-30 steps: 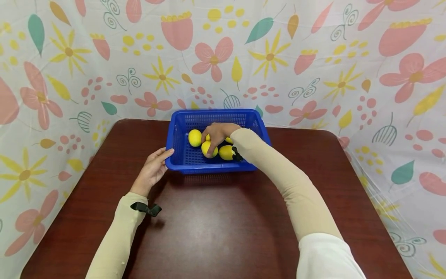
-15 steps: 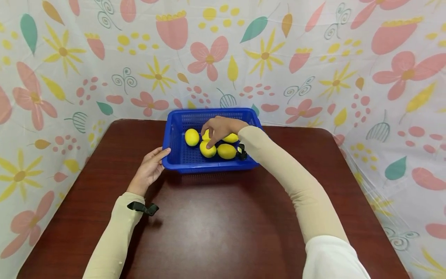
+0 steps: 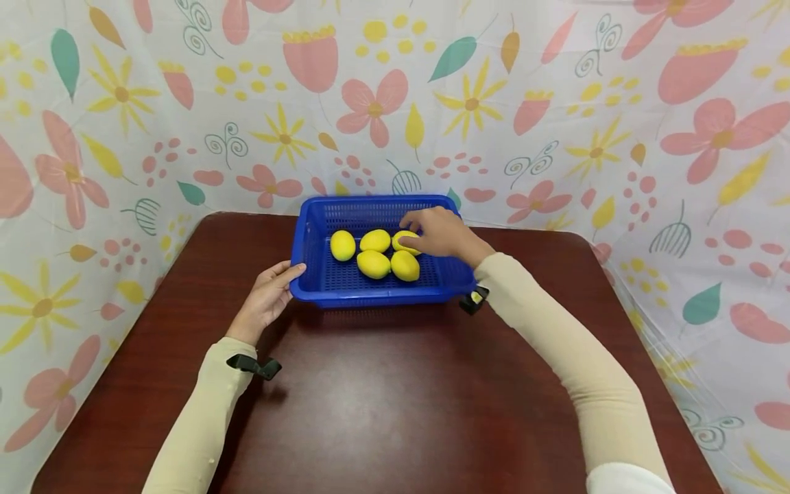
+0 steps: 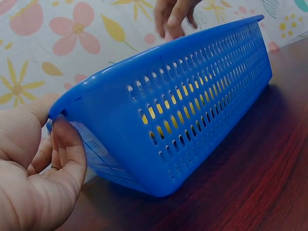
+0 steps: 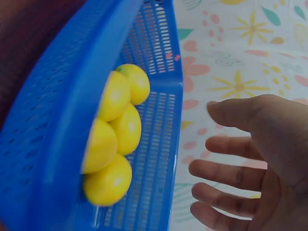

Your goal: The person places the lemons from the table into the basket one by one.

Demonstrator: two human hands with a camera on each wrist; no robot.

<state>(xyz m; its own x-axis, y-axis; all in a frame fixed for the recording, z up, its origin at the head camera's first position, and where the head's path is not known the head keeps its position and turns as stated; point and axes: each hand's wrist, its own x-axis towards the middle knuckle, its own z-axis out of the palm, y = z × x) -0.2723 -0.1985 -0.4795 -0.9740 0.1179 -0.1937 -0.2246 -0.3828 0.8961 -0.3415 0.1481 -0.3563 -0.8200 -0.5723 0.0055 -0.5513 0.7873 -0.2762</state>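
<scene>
A blue perforated plastic basket [image 3: 382, 296] stands at the back of the table with several yellow lemons [image 3: 373, 264] grouped inside. My left hand [image 3: 264, 302] grips its left rim, thumb on top and fingers curled underneath, as the left wrist view shows on the basket's corner [image 4: 120, 144]. Above the right part of the basket hovers my right hand [image 3: 441, 233], partly covering the back-right lemon [image 3: 404, 241] in the head view. In the right wrist view that hand [image 5: 269, 149] has its fingers spread, holds nothing and is apart from the lemons [image 5: 108, 179].
The dark reddish-brown table [image 3: 370, 398] extends in front of the basket. A white floral-printed cloth [image 3: 531, 55] hangs behind and along both sides. Black straps [image 3: 254, 366] are on both wrists.
My right hand has let go of the front-middle lemon and moved right, uncovering the lemons on the left and in front. The left hand keeps its grip on the rim.
</scene>
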